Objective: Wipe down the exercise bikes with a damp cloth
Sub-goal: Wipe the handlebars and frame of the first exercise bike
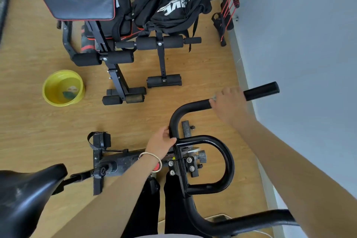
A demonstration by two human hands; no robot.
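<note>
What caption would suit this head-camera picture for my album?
Left hand holds the exercise bike's handlebar while the right hand grips its far arm; yellow basin nearby.

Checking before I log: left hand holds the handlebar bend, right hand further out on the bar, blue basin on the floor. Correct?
No: the head view shows a yellow basin, not blue. The left hand on the handlebar bend, right hand further out: correct.

Black steel-framed exercise bike (123, 162) standing upright on the near side, frame scuffed and dusty. Glossy black saddle (29, 189) at near left, strapped black pedal (99, 139) just beyond the frame. Curved black tubular handlebar (229, 164) to the right, one foam-gripped end (261, 91) reaching far right. Pale grey cloth (214, 99) lying on that far bar, mostly hidden beneath the right hand (228, 104).
</note>
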